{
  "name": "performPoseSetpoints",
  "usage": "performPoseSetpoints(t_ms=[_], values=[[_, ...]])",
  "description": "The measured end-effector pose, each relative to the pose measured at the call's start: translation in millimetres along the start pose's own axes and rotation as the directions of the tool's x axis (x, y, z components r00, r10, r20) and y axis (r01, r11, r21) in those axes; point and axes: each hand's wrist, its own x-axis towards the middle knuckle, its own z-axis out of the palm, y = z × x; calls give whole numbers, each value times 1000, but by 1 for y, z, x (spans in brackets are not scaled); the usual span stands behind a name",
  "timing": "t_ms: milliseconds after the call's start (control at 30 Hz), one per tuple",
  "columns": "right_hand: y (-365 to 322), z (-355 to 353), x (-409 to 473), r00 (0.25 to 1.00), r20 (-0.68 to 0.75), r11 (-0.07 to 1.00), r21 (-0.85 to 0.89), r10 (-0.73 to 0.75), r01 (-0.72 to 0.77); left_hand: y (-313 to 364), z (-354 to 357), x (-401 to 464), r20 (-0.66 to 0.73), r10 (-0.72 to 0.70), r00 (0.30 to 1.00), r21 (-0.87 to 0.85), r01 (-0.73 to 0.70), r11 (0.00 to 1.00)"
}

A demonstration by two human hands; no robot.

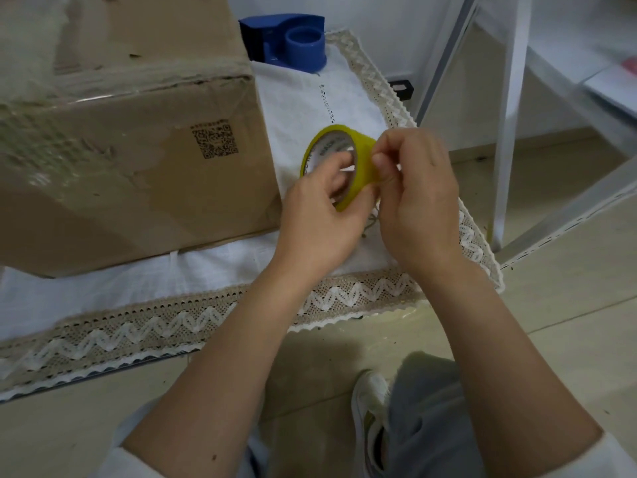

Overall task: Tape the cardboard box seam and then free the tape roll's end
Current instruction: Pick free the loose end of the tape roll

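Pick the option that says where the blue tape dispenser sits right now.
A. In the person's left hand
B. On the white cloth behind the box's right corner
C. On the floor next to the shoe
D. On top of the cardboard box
B: the blue tape dispenser stands on the white cloth just past the cardboard box, while both hands are on the yellow tape roll.
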Motion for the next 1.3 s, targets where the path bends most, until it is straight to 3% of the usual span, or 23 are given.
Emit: performPoseSetpoints(t_ms=[100,267,500,567,700,900,1067,1300], values=[[-1,-3,2,993,1,987,112,119,-118,2,-1,-5,20,119,993,241,-120,963],[-4,-11,4,948,196,888,343,250,-305,5,-8,-6,17,58,998,226,-61,972],[1,-16,7,884,251,794,393,393,-464,3,-7,-6,62,38,997,278,-54,959],[3,-15,6,900,207,836,336,384,-434,2,-6,-6,57,46,997,300,-61,952],[3,-10,3,975,2,962,163,221,-219,2,-5,-4,51,80,996,294,-91,951],[-3,-9,2,989,-145,995,-94,-3,-11,10,-1,-1,-20,73,997,311,-63,948],[-7,-11,1,995,-94,997,63,45,-39,12,0,3,-65,15,998,285,4,958],[-11,-17,4,997,-72,990,144,6,5,14,2,4,-95,-11,995,224,32,974]])
